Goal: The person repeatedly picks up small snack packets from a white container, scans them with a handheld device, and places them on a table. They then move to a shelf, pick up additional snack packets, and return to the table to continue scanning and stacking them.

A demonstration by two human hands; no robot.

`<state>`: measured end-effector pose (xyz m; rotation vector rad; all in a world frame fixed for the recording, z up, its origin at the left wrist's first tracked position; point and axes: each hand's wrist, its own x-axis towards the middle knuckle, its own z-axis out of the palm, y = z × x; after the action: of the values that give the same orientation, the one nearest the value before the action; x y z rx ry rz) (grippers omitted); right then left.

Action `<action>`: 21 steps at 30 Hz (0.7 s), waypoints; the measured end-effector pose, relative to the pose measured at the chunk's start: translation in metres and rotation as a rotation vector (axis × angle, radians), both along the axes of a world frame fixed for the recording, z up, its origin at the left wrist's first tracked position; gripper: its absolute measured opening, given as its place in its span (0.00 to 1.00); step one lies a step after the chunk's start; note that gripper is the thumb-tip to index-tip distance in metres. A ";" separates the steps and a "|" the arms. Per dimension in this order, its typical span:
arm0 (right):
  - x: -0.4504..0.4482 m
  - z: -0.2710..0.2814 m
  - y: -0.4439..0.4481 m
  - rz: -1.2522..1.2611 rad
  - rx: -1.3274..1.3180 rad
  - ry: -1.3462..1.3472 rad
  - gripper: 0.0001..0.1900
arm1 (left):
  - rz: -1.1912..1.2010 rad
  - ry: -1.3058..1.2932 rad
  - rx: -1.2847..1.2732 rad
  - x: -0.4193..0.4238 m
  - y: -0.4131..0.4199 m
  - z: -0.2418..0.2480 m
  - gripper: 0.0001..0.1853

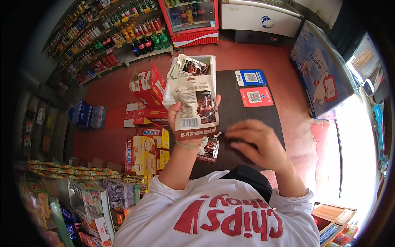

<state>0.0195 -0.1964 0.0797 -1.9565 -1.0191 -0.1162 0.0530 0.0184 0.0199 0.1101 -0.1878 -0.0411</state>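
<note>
My left hand (174, 115) grips a cream and brown candy pouch (193, 108), its printed back turned up; whether more pouches lie under it is hidden. My right hand (257, 142) is a little blurred, held over the dark table (231, 114) with fingers apart and nothing in it. Below the left wrist, another coffee-pictured pouch (209, 149) lies on the table, partly covered by my arm. Beyond the held pouch, a white foam box (211, 61) has similar pouches (193, 68) at its top.
Blue and red cards (256, 96) with printed codes lie at the table's far right. Left of the table stand an open red carton (148, 86) and yellow drink cartons (145, 154). Snack bins (89, 197) are at lower left. Drink shelves (132, 37), a red fridge (194, 37) and freezers (259, 18) stand beyond.
</note>
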 end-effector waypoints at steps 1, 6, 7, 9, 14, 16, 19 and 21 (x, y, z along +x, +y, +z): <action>0.000 0.005 0.003 -0.104 0.030 -0.041 0.15 | -0.035 0.002 0.040 -0.002 -0.008 0.001 0.37; -0.001 -0.017 0.052 -0.172 -0.055 -0.580 0.24 | -0.119 -0.012 -0.020 -0.010 -0.041 0.000 0.38; -0.001 -0.026 0.056 -0.171 -0.096 -0.687 0.25 | -0.109 0.006 -0.077 -0.010 -0.039 -0.001 0.38; 0.006 -0.038 0.051 -0.171 -0.013 -0.653 0.25 | -0.136 -0.044 -0.027 -0.012 -0.026 -0.005 0.37; 0.016 -0.038 0.034 -0.334 -0.037 -0.474 0.21 | -0.166 0.026 0.057 -0.011 -0.008 -0.018 0.36; 0.011 -0.034 0.038 -0.218 -0.051 -0.566 0.23 | -0.143 0.078 0.100 -0.008 -0.016 -0.022 0.38; 0.000 -0.038 0.047 0.019 -0.212 -0.674 0.24 | -0.302 -0.035 -0.012 -0.006 -0.027 -0.023 0.41; -0.001 -0.043 0.043 0.017 -0.153 -0.619 0.23 | -0.213 0.030 0.030 -0.008 -0.023 -0.020 0.40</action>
<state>0.0184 -0.1530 0.0366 -2.0971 -1.4709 -0.6846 0.0453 -0.0043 0.0000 0.1194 -0.1681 -0.2576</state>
